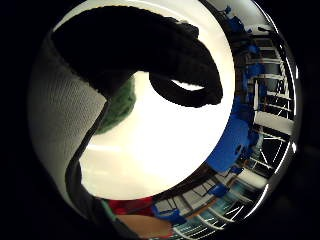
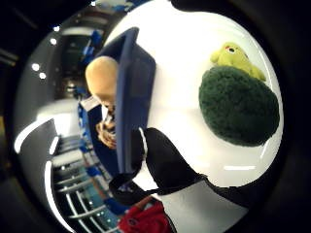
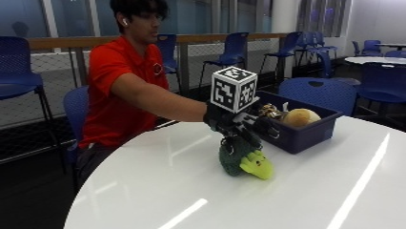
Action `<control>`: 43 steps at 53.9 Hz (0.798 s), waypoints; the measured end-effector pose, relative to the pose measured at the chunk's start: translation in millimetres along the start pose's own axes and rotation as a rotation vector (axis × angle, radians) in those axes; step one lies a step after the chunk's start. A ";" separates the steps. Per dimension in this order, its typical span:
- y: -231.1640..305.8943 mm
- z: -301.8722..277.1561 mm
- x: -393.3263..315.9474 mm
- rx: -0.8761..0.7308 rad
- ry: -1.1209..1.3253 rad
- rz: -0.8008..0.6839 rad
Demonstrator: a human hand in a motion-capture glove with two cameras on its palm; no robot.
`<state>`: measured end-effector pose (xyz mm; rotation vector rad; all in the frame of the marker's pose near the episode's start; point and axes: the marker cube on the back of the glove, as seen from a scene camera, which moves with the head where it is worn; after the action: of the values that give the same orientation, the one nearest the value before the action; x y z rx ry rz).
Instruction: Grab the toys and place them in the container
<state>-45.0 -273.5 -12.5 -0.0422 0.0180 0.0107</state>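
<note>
No readable writing anywhere.
A small emblem is showing on the red shirt (image 3: 120, 90) at upper left, its marks too tiny to read.

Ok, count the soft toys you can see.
3: a green plush turtle on the white table under the gloved right hand; a tan round plush and a brown-white toy in the blue bin. More may be hidden.

Plush toy (image 3: 239, 160) is dark green with a lime-yellow head — fuzzy texture. Container (image 3: 298, 131) is navy blue, holding a tan round toy (image 3: 300, 117). Right hand (image 3: 236, 125) wears black — table (image 3: 190, 191) is glossy white, person's shirt (image 3: 120, 90) red.
</note>
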 end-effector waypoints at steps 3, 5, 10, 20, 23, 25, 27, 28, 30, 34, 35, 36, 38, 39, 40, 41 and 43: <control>-3.5 5.4 1.9 -0.010 0.007 0.003; -6.2 9.3 3.6 -0.016 0.012 0.006; -12.3 19.5 7.1 -0.031 0.026 0.009; -22.4 41.5 13.1 -0.091 0.089 0.014; -23.7 46.8 13.9 -0.118 0.089 0.013; -24.0 50.4 14.2 -0.136 0.094 0.011; -24.3 52.9 14.7 -0.147 0.101 0.007; -24.5 53.5 14.9 -0.147 0.106 0.005; -25.5 54.0 15.5 -0.142 0.126 -0.001; -27.7 54.4 16.0 -0.130 0.172 -0.010; -28.2 54.3 16.0 -0.129 0.175 -0.012; -28.6 54.2 16.0 -0.128 0.177 -0.013; -29.3 53.8 15.9 -0.126 0.174 -0.016; -29.7 53.7 15.8 -0.124 0.172 -0.017; -30.0 53.6 15.8 -0.123 0.168 -0.018; -30.3 53.5 16.0 -0.121 0.165 -0.018; -30.8 53.4 16.6 -0.116 0.158 -0.018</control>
<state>-27.1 -301.8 41.8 -0.1593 0.1752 -0.0095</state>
